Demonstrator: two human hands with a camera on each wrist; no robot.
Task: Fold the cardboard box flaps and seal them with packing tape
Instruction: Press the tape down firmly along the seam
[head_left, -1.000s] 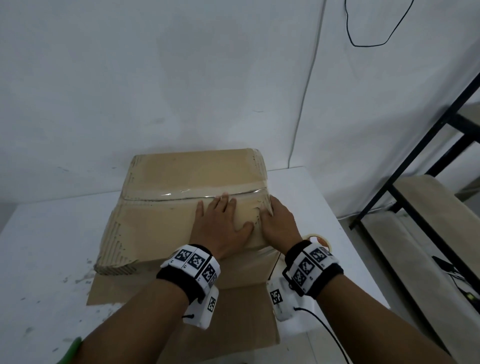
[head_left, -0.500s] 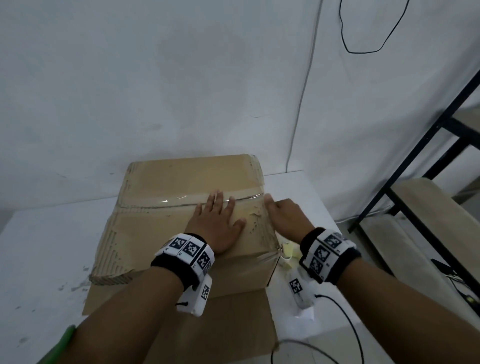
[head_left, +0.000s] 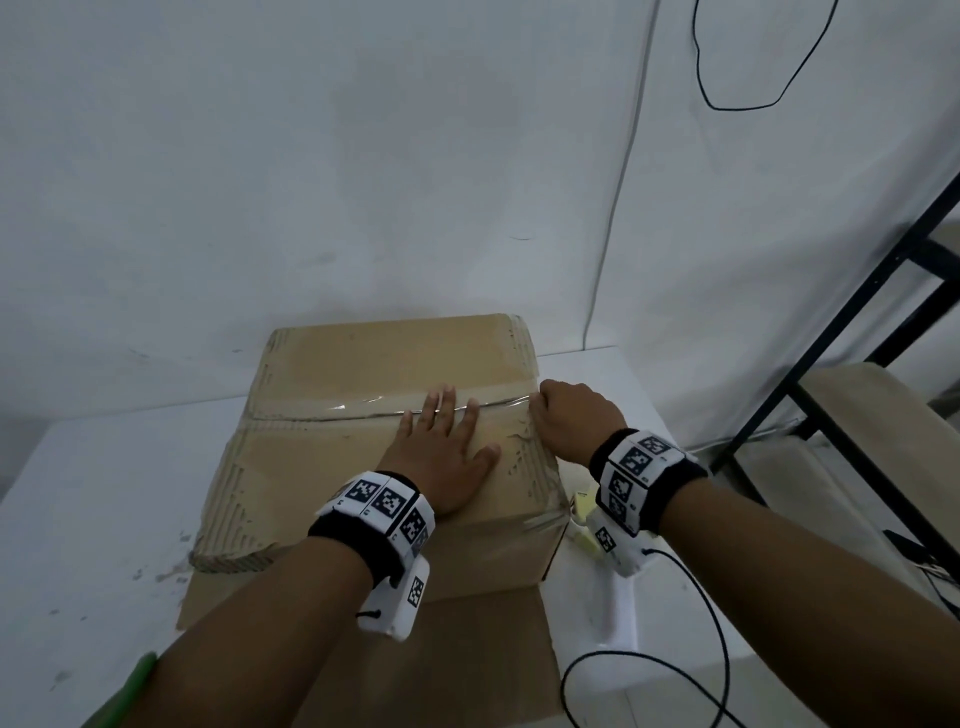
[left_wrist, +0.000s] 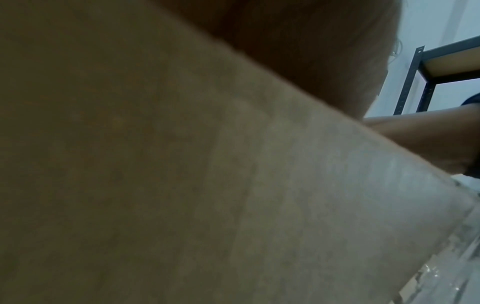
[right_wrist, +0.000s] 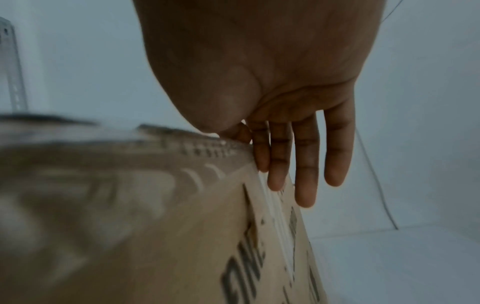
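The cardboard box (head_left: 363, 364) stands on the white table (head_left: 104, 493) with its top flaps folded down. A strip of clear packing tape (head_left: 337, 413) runs along the seam. My left hand (head_left: 441, 447) lies flat on the near flap, fingers spread, fingertips reaching the tape. My right hand (head_left: 571, 415) is at the box's right edge, at the end of the seam. In the right wrist view its straight fingers (right_wrist: 306, 164) point down the box's side (right_wrist: 130, 205) over the tape end (right_wrist: 272, 205). The left wrist view shows only blurred cardboard (left_wrist: 155, 185) and palm (left_wrist: 311, 51).
A flat cardboard sheet (head_left: 467, 649) lies under the box, towards me. A pale yellowish object (head_left: 582, 506) sits by the box's right side, half hidden by my wrist. A black cable (head_left: 717, 623) loops over the table's near right. A black metal shelf (head_left: 831, 338) stands at the right.
My right hand has moved from the near flap's right part to the right edge at the seam, fingers going over the side. My left hand has slid slightly farther, onto the tape.
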